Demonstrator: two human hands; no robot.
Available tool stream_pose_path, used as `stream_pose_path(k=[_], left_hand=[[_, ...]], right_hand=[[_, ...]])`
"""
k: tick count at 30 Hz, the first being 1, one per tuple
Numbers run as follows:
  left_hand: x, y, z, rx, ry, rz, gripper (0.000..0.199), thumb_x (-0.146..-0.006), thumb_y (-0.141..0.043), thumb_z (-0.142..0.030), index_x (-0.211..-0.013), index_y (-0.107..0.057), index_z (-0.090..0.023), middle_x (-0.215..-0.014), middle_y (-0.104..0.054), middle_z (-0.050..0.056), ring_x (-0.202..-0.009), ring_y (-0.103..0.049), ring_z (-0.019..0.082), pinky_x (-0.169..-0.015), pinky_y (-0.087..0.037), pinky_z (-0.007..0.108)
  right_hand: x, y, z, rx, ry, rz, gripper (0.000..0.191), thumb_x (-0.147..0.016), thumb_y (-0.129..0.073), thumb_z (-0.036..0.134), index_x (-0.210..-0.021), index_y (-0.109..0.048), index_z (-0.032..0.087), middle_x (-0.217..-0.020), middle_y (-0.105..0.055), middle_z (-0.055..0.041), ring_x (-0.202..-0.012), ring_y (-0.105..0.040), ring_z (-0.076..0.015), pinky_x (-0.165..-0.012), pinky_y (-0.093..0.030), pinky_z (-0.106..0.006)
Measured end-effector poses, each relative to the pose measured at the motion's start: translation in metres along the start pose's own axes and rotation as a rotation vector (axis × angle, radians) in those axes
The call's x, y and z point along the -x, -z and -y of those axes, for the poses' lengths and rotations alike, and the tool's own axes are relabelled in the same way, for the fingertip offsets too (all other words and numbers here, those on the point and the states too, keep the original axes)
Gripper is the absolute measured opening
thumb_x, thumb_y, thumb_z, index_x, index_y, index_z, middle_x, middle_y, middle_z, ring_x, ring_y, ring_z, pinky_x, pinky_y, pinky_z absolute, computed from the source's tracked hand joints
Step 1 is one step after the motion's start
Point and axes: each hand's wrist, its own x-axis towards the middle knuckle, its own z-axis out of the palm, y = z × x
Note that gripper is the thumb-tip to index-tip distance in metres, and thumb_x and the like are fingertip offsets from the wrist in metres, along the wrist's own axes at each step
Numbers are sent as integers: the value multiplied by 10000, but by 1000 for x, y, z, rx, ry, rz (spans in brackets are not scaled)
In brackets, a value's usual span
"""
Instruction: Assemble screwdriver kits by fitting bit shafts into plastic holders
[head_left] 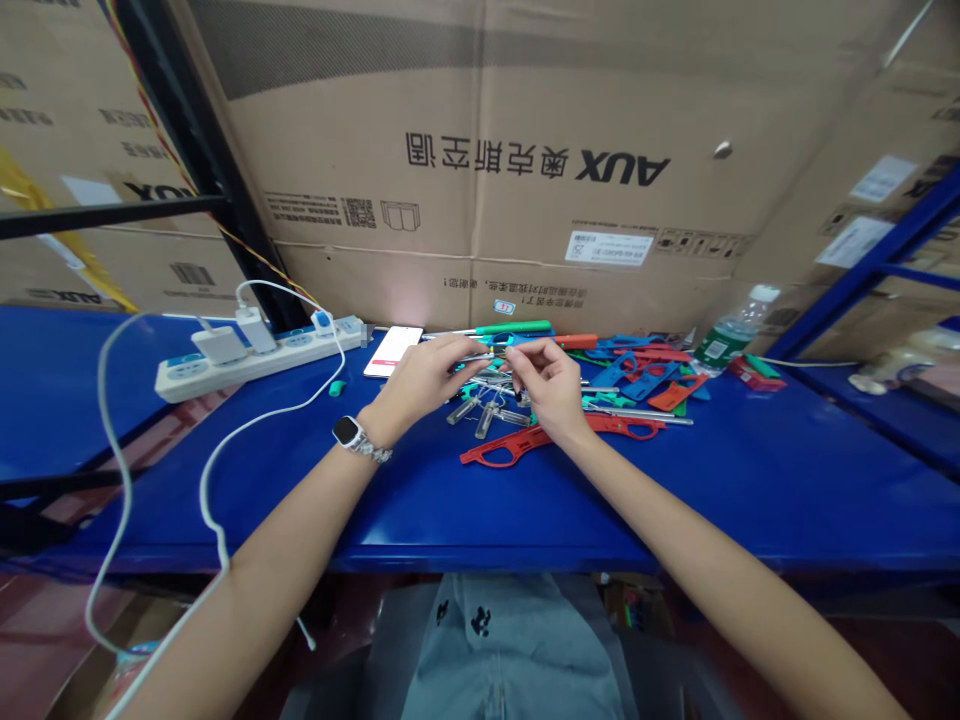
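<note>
My left hand [435, 372], with a watch on its wrist, is closed in a pinch on a thin metal piece [496, 352] with a brass-coloured part. The closed fingers of my right hand [551, 385] meet the other end of this piece; its exact kind is too small to tell. Below the hands lie several clear lighter fuel tanks [486, 418] and a red lighter handle shell [501, 449]. Metal tubes [652, 415] and small green parts lie around my right hand. To its right are blue shells [619, 368] and an orange shell [677, 392].
A lit phone [394, 351] and a green-handled screwdriver [514, 327] lie behind the hands. At left sits a white power strip [259, 360] with a trailing cable [214, 510]. A bottle [735, 330] and a red box [756, 373] stand at right. Cardboard boxes [360, 120] form the back wall.
</note>
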Motion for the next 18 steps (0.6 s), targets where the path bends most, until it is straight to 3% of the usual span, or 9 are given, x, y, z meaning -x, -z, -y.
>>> stream_pose_path(k=[5,9,13,18], left_hand=[[0,-2,-2,34,-36,10,217,-1073,-569,-382,-1089,-699,-209,-987,-771,72,-877,-712,184,-752,-551,306],[-1,-3,-3,43,-51,-1,202,-1069,-577,-356,-1081,-699,-195,-982,-771,72,-838,-698,176,-727,-539,298],[-1,-4,-1,54,3,-18,229,-1071,-559,-369,-1066,-700,-188,-958,-769,74,-841,-707,184,-746,-542,308],[1,-3,4,62,69,-7,242,-1061,-562,-380,-1053,-705,-185,-933,-769,72,-807,-703,181,-723,-522,299]], right_hand=[[1,0,0,55,27,36,319,-801,-778,539,-793,-670,239,-650,-620,20,-561,-519,-137,-583,-458,-320],[1,2,2,62,13,75,296,-807,-769,521,-857,-701,238,-724,-667,1,-610,-564,-152,-618,-482,-335],[-2,7,4,-4,-58,169,301,-839,-734,481,-1019,-712,241,-772,-720,-1,-609,-607,-161,-657,-524,-359],[-8,16,4,39,-127,212,244,-804,-777,433,-938,-723,237,-798,-758,-18,-708,-680,-192,-755,-564,-393]])
